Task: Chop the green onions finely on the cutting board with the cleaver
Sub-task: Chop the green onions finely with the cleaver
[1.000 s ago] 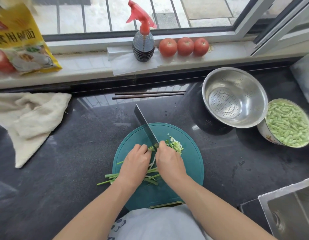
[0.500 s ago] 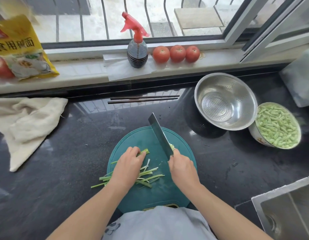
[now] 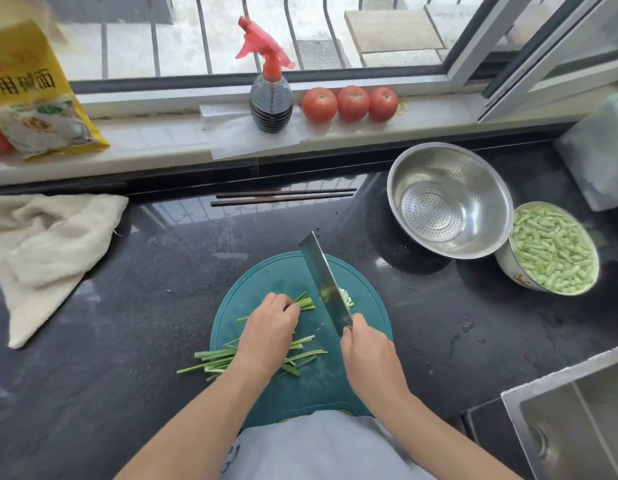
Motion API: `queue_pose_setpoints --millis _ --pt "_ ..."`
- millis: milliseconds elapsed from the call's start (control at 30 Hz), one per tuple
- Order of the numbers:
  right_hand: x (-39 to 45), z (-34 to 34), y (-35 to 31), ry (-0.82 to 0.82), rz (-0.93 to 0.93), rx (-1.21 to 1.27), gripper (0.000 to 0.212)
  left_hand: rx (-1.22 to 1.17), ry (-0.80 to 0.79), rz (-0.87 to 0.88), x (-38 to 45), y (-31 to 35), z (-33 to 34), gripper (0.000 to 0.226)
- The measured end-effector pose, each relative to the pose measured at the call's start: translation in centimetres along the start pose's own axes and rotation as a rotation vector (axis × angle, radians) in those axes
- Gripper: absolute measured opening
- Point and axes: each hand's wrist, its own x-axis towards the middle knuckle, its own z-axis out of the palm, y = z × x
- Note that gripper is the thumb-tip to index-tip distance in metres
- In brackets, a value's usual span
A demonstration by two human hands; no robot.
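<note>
Right hand (image 3: pixel 369 355) is low in the middle of the frame, with its fingers curled tight around the handle of the cleaver (image 3: pixel 324 284). That big blade slants up and to the left over the round teal cutting board (image 3: pixel 266 282). Just right of the blade sits a small pile of chopped bits (image 3: pixel 346 297). The left hand (image 3: pixel 268 334) is left of the blade, with its fingers bent down and pressing on a bunch of green onions (image 3: pixel 304 303). The cut ends poke out past the fingers, close to the blade but not touching it. More long green onion pieces (image 3: pixel 214 362) lie under the left wrist, and some hang off the left edge of the board.

The board lies on a dark, shiny bench (image 3: pixel 110 341). At the right of the frame there is a metal strainer bowl (image 3: pixel 449 199), and touching it is a bowl of cut green beans (image 3: pixel 551 249). Two dark chopsticks (image 3: pixel 283 197) lie above the board. At the left is a cream towel (image 3: pixel 48 247). Up on the windowsill stand a spray bottle (image 3: pixel 271 98) with a red top and three tomatoes (image 3: pixel 352 102). A yellow bag (image 3: pixel 30 95) leans at the upper left.
</note>
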Motion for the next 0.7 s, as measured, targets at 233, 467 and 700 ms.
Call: queue_pose_setpoints --millis 233,467,700 --pt "-0.7 1.2 -1.7 -0.068 -0.021 -0.03 0.018 0.006 0.002 -0.023 0.1 -0.2 0.7 0.022" --pt "2.9 1.6 -4.1 -0.012 -0.06 -0.021 0.016 0.091 -0.036 0.106 0.1 -0.1 -0.1 0.024" --pt "3.4 0.9 -2.5 0.043 -0.038 -0.037 0.013 0.157 -0.06 0.12 -0.7 -0.1 -0.4 0.029"
